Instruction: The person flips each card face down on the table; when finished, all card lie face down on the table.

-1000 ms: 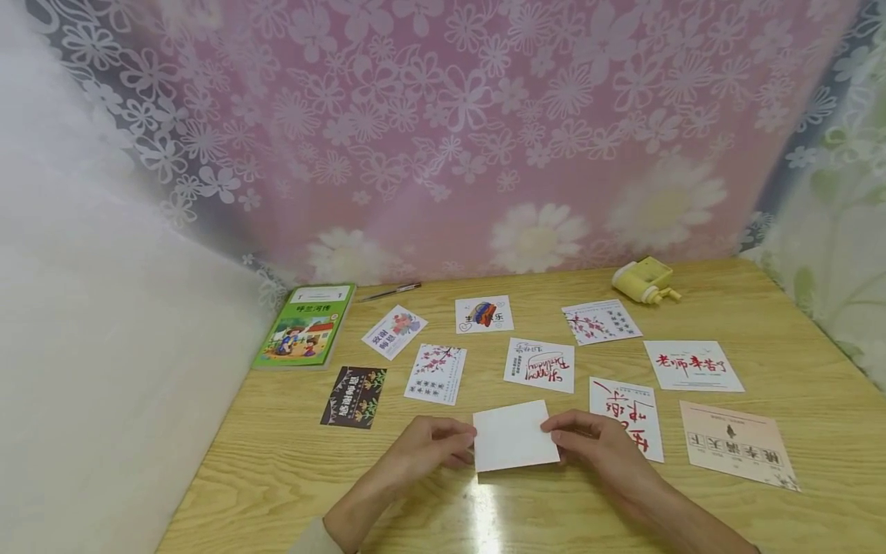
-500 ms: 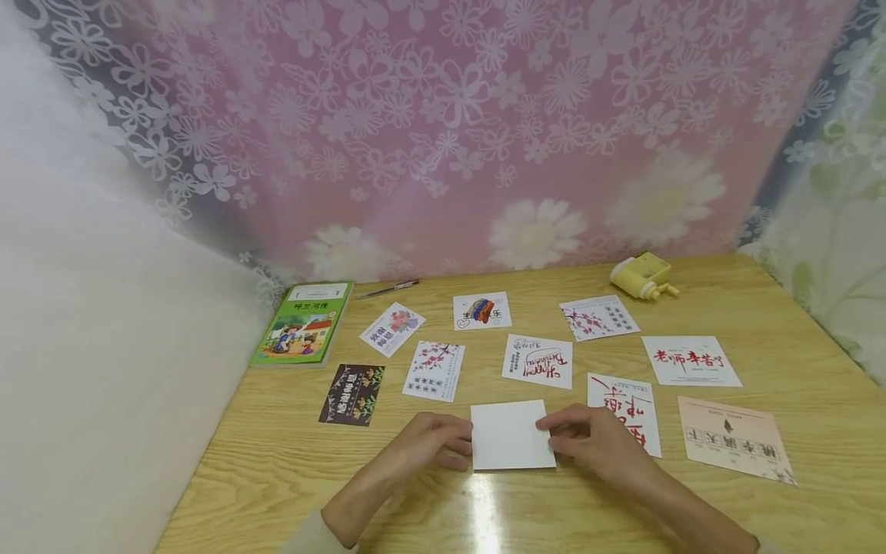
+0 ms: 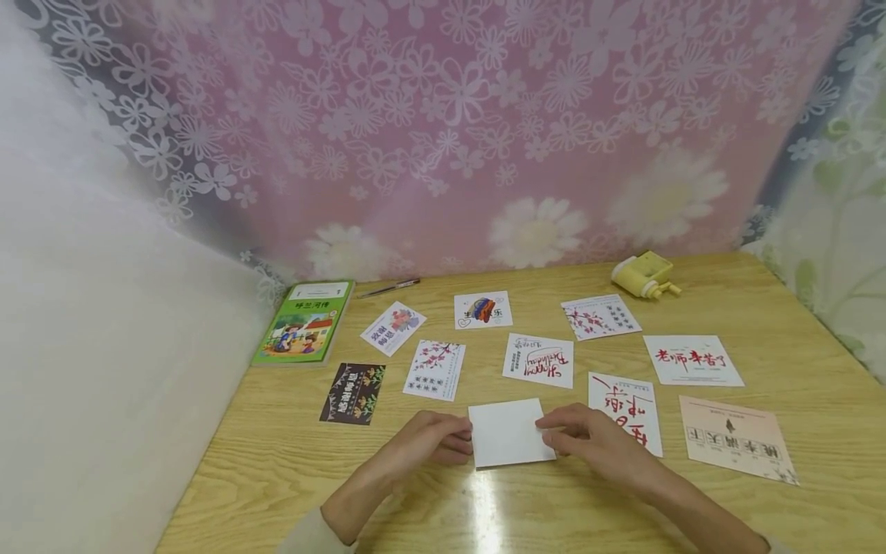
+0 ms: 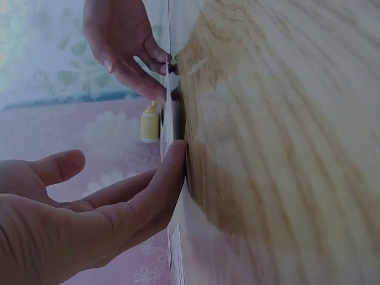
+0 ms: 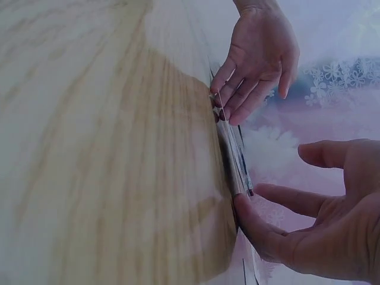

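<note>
A blank white card (image 3: 512, 432) lies near the front middle of the wooden table, its near edge slightly lifted in the head view. Beside its left edge is my left hand (image 3: 436, 438), fingertips right at the border. From the other side my right hand (image 3: 588, 438) touches the right edge with its fingers. In the left wrist view the left thumb (image 4: 62, 166) stands away from the fingers, which rest low by the table. The right wrist view shows the right thumb (image 5: 320, 153) also apart, with fingertips at the card's thin edge (image 5: 233, 157).
Several printed cards surround the blank one, including a black card (image 3: 353, 394), a Happy Birthday card (image 3: 538, 360) and a peach card (image 3: 737, 440). At the back are a green book (image 3: 302, 323), a pen (image 3: 390, 288) and a yellow hand-crank device (image 3: 645, 275) before a floral curtain.
The white card has been lowered and squared a little between the hands, then turned slightly. Both hands stay at its sides with only small finger shifts.
</note>
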The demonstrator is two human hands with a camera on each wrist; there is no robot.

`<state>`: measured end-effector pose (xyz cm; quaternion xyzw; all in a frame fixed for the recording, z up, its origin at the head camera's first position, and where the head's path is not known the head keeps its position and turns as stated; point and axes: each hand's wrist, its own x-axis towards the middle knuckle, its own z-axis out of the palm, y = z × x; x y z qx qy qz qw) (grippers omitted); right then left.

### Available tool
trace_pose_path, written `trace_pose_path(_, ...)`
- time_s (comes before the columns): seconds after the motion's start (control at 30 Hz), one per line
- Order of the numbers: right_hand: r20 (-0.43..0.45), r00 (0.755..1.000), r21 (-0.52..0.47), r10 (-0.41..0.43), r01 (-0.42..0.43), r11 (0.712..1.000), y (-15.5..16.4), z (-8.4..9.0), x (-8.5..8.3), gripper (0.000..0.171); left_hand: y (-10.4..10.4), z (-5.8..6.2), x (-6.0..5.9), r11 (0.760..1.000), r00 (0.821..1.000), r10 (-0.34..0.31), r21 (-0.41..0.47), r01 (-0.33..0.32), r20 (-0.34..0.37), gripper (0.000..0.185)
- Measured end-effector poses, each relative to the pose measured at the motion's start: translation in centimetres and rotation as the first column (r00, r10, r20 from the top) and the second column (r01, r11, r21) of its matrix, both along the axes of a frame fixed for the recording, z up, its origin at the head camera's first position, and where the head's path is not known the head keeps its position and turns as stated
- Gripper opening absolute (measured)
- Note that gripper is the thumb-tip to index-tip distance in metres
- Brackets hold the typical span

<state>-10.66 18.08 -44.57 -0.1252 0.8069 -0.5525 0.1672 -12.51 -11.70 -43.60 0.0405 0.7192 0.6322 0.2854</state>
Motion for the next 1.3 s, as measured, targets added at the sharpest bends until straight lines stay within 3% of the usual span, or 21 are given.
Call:
trace_pose_path(0.27,-0.036,0.997,0.066,0.063,-0.061,0.996,0.3,0.6,-0.4,0.037,-0.1,0.3,-0.1,1.000,1.000,-0.007,0.008,0.007,-0.015,0.048)
trace_pose_path(0.4,-0.041,0.996,0.053,0.073,-0.071,0.996,0.5,0.5,-0.5,0.035,-0.2,0.3,-0.1,1.000,1.000,-0.007,0.003,0.007,-0.021,0.048)
trace_pose_path(0.6,0.037,0.999,0.019,0.039,-0.040,0.999,1.1,0.7,-0.6,0.039,0.1,0.2,0.1,1.000,0.999,0.002,-0.003,-0.002,-0.039,0.047)
trace_pose_path(0.73,0.081,0.997,-0.070,-0.019,0.025,0.997,1.9,0.9,-1.4,0.046,0.8,0.4,-0.1,1.000,0.997,-0.013,-0.006,0.013,-0.076,0.050)
trace_pose_path(0.97,0.107,0.989,-0.231,-0.098,0.120,0.966,4.1,1.0,-3.6,0.058,2.6,1.1,-1.9,0.999,0.987,-0.017,-0.031,0.012,-0.159,0.054)
trace_pose_path(1.13,0.128,0.983,-0.313,-0.131,0.166,0.935,5.1,0.8,-4.7,0.057,3.9,1.5,-3.8,1.000,0.990,0.009,-0.005,-0.010,-0.139,0.056)
trace_pose_path(1.3,0.180,0.974,-0.329,-0.135,0.189,0.925,5.3,0.9,-5.6,0.063,4.8,1.6,-5.4,0.999,0.993,0.033,0.014,-0.032,-0.113,0.057)
